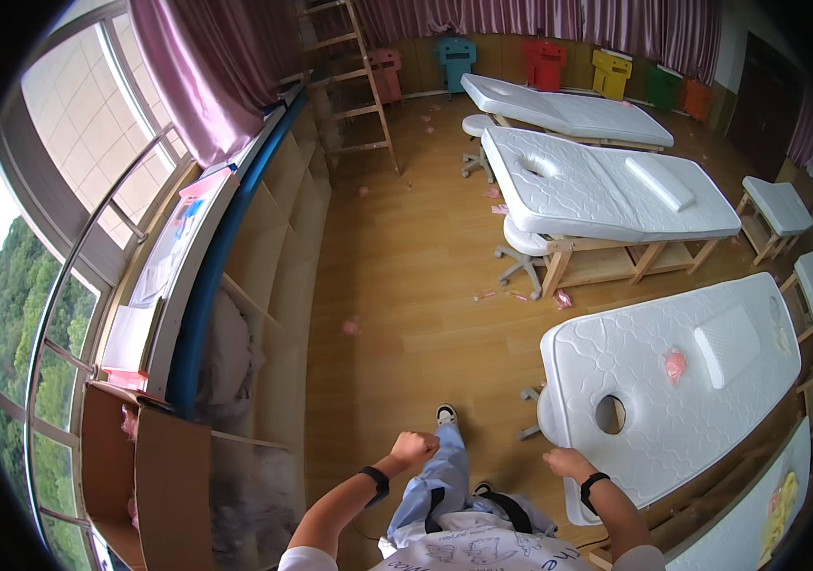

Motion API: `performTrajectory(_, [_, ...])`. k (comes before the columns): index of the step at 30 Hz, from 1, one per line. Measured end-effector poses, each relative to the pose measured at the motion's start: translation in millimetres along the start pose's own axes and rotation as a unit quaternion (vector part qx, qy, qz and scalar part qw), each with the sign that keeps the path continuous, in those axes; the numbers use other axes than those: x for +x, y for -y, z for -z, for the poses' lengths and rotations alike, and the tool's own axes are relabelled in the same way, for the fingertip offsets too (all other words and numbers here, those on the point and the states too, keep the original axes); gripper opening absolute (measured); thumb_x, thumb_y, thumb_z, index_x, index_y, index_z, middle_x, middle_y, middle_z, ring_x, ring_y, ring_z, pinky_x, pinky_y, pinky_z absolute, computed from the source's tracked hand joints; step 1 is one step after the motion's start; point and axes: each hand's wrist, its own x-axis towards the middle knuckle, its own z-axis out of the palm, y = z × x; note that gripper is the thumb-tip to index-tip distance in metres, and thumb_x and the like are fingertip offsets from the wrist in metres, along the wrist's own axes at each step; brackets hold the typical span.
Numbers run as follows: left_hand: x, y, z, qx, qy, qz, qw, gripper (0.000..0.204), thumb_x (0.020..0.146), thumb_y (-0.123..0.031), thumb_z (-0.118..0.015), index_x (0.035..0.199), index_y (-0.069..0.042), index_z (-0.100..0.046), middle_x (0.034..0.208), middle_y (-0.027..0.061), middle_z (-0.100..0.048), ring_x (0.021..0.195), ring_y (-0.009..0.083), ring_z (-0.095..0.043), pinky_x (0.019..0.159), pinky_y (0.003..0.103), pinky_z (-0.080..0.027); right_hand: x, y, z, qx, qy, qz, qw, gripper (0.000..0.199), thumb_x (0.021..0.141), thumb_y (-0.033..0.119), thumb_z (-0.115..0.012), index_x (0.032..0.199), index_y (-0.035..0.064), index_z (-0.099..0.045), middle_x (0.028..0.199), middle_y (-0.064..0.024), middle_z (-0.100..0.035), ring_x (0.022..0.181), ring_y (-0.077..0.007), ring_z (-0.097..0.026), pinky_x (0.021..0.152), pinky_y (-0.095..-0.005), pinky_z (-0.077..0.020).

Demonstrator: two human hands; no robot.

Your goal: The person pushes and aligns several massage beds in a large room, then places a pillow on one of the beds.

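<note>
My left hand (pixel 416 447) is closed in a loose fist over my leg, and nothing shows in it. My right hand (pixel 570 463) is curled too, with nothing visible in its fingers. It hangs beside the near corner of a white quilted massage bed (pixel 577 381), and I cannot tell whether it touches it. That bed has a round face hole, a flat white pillow (pixel 728 344) and a crumpled pink plastic bag (pixel 675 366) on top. Each wrist wears a black band.
Two more massage beds (pixel 606 205) (pixel 568 105) stand farther off, with wheeled stools (pixel 520 252) at their ends. A low shelf (pixel 278 257) and cardboard box (pixel 173 476) line the left. A wooden ladder (pixel 363 95) leans behind. Pink scraps (pixel 350 326) litter the wooden floor (pixel 406 343).
</note>
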Motion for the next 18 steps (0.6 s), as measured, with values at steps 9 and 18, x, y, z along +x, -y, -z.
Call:
performTrajectory(9, [105, 109, 46, 0.024, -0.024, 0.028, 0.999, 0.017, 0.076, -0.019, -0.053, 0.062, -0.011, -0.051, 0.062, 0.0053, -0.057, 0.057, 0.0278, -0.057, 0.045, 0.04, -0.044, 173, -20, 142, -0.055, 0.015, 0.065, 0.996, 0.017, 0.08, 0.011, -0.043, 0.087, 0.0048, -0.057, 0.086, -0.0165, -0.061, 0.082, -0.0351, -0.059, 0.069, -0.0443, -0.048])
performTrajectory(18, [235, 180, 110, -0.026, -0.155, 0.078, 0.984, 0.019, 0.074, -0.016, -0.055, 0.058, -0.01, -0.049, 0.061, 0.0079, -0.056, 0.054, 0.0293, -0.054, 0.045, 0.039, -0.043, 284, -31, 249, 0.032, -0.125, 0.053, 0.99, 0.015, 0.08, 0.013, -0.047, 0.09, 0.006, -0.055, 0.083, -0.0164, -0.061, 0.079, -0.0357, -0.058, 0.069, -0.0434, -0.0471])
